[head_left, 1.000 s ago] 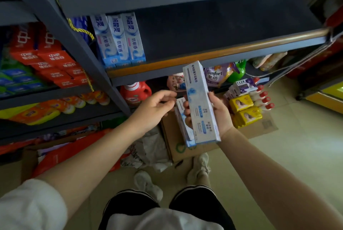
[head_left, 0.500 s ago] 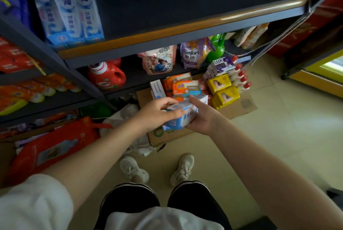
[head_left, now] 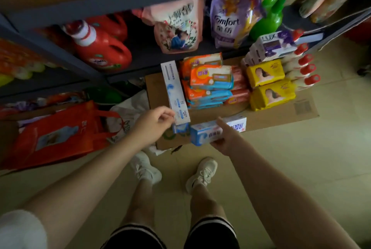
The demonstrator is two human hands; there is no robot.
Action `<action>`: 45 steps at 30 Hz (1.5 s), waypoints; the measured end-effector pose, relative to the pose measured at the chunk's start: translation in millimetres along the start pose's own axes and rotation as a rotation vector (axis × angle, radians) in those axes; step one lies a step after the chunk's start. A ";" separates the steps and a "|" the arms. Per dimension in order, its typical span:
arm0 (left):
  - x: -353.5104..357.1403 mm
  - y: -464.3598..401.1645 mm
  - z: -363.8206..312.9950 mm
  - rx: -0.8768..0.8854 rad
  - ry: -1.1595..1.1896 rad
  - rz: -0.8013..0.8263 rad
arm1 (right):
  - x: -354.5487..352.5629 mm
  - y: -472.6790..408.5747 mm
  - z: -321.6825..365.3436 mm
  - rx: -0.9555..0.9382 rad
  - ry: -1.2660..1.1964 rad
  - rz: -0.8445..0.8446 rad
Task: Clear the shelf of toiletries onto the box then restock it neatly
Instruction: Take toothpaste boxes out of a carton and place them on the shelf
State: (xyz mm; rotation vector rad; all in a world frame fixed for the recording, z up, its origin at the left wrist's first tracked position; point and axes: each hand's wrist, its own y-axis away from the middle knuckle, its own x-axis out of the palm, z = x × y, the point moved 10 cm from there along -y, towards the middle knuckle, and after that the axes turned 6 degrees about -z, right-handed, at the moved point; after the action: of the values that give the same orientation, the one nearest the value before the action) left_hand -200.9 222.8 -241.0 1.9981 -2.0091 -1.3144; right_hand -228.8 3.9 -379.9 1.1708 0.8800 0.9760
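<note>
Step in hand, as judged: setting toothpaste cartons down on the flattened cardboard box (head_left: 261,120) on the floor, clearing phase.

Handling advice: lay each carton flat along the near-left edge of the cardboard, parallel with its neighbour, label up, so restocking can go row by row. Release one hand at a time; keep cartons inside the cardboard's edge.

Right hand (head_left: 225,140): fingers curled under and thumb over a blue-and-white toothpaste carton (head_left: 216,131), held crosswise just above the near edge of the cardboard.

Left hand (head_left: 154,123): fingers pinch the near end of a long white toothpaste carton (head_left: 175,92), which runs lengthwise along the left edge. A further blue carton end (head_left: 180,128) shows beneath; whether it rests on the cardboard cannot be told.

Middle of cardboard: orange-and-blue wrapped packs (head_left: 210,82), stacked.

Right side: two yellow soap packs (head_left: 269,86), stacked; red-capped bottles (head_left: 301,72) lying in a row.

Far right corner: Lux soap boxes (head_left: 271,48).

Beyond: lower shelf holding red detergent jugs (head_left: 100,48) and a Comfort refill pouch (head_left: 230,20).
</note>
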 end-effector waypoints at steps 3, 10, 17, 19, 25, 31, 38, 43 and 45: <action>-8.0 -17.7 9.0 0.001 0.049 -0.081 | 0.1 -29.4 9.0 -0.046 0.005 -0.126; -21.5 -17.7 28.6 -0.007 0.076 -0.110 | -16.5 -38.0 41.1 -0.210 0.042 -0.271; -77.2 14.1 1.1 0.061 0.041 -0.145 | 58.6 87.7 60.1 -0.387 0.401 0.080; -110.2 24.1 -13.8 0.093 0.024 -0.195 | 106.7 148.7 75.6 -0.554 0.493 0.214; -233.1 53.8 -30.3 0.215 0.066 -0.459 | 268.1 334.4 104.2 -1.316 0.781 0.470; -319.0 72.6 -27.5 0.364 -0.032 -0.663 | 405.9 390.0 93.8 -1.871 1.320 0.219; -346.5 66.9 -3.7 0.374 -0.025 -0.663 | 472.4 377.6 93.4 -1.983 1.646 0.016; -336.2 57.0 -17.5 0.460 -0.006 -0.645 | 437.5 382.3 116.4 -2.042 1.580 -0.279; -329.9 48.4 -34.0 0.501 0.011 -0.630 | 412.5 382.5 137.5 -2.011 1.461 -0.357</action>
State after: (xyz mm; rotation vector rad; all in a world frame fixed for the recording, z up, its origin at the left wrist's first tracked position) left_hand -161.8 470.4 -18.5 3.0353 -1.9145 -0.8824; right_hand -18.8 388.7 -1.4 -1.5317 0.5378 1.5539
